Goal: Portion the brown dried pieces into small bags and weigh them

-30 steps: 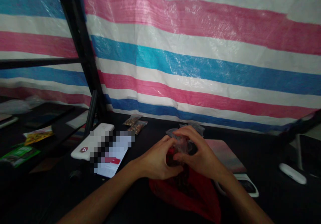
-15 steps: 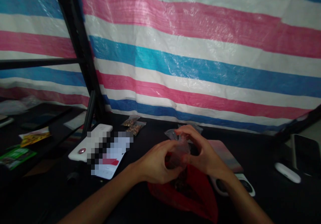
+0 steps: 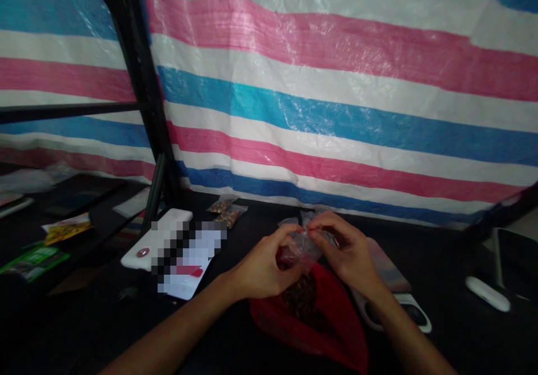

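A small clear plastic bag [image 3: 309,246] is pinched at its top edge between my two hands. My left hand [image 3: 267,263] grips it from the left, thumb lower and fingertips at the rim. From the right, my right hand [image 3: 347,249] holds the same rim between thumb and fingers. Right below them lies an open red bag [image 3: 340,319] with brown, bumpy pieces [image 3: 300,296] inside. Two small clear bags of similar bits [image 3: 230,216] rest farther back on the black table [image 3: 227,330]. More clear plastic [image 3: 313,216] shows just behind my hands.
Left of centre lie a white device [image 3: 166,232] and a phone with a lit screen [image 3: 193,268]. A pinkish flat item [image 3: 389,265] and a white-rimmed device [image 3: 420,313] sit by my right forearm. A white oval case [image 3: 487,294] is farther right. Striped sheeting [image 3: 315,100] hangs behind.
My fingertips have come together at the clear bag's rim, and the bag looks flatter and more spread. More of the brown pieces shows. The whole view has shifted slightly.
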Tool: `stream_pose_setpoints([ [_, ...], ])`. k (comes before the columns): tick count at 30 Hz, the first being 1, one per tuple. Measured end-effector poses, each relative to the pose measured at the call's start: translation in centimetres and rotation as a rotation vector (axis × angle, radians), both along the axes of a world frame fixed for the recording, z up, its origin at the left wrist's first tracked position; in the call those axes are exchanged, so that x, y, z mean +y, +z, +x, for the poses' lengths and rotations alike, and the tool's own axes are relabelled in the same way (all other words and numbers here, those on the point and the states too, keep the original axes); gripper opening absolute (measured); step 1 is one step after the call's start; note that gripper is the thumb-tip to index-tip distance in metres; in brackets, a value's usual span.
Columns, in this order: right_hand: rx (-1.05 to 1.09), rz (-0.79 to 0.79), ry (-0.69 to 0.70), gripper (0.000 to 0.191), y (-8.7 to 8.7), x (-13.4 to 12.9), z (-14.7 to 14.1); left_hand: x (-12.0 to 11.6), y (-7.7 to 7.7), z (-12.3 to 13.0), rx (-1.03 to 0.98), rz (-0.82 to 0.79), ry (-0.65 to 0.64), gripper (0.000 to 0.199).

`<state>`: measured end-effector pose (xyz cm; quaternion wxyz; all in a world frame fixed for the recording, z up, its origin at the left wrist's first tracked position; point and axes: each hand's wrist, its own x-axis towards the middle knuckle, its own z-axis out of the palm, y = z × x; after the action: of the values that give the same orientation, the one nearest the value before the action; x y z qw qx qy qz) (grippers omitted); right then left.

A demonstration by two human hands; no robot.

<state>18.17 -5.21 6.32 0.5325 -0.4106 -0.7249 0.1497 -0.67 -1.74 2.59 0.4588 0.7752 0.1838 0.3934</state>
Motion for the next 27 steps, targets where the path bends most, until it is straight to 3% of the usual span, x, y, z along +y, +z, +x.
stream_pose_setpoints([
  [3,-0.002,0.058,-0.105,0.009,0.0,0.6,0.6,0.5,0.0,0.2,-0.081,-0.064,0.11,0.055],
  [6,-0.074,0.117,-0.219,0.015,0.3,0.9,1.4,1.7,-0.3,0.3,-0.089,-0.129,0.301,0.047],
  [10,-0.391,0.041,-0.3,0.01,0.5,0.9,2.6,3.4,-1.3,-0.1,-0.004,-0.121,0.53,0.046],
  [13,-0.645,-0.074,-0.228,0.013,0.2,0.8,2.9,3.8,-1.8,-0.5,0.117,-0.045,0.576,0.054],
  [17,-0.695,-0.041,-0.239,0.015,-0.5,1.0,2.4,3.7,-1.5,-1.1,0.322,0.117,0.622,0.047],
  [22,-0.65,-0.026,-0.247,0.017,-0.6,1.3,1.7,4.2,-1.2,-2.4,0.716,0.341,0.969,0.046],
  [24,-0.632,-0.009,-0.25,0.018,-0.6,1.3,1.5,4.4,-1.5,-2.7,0.841,0.36,1.003,0.046],
  [27,-0.624,0.006,-0.247,0.017,-0.6,1.3,1.4,4.4,-1.9,-2.8,0.884,0.4,0.921,0.045],
])
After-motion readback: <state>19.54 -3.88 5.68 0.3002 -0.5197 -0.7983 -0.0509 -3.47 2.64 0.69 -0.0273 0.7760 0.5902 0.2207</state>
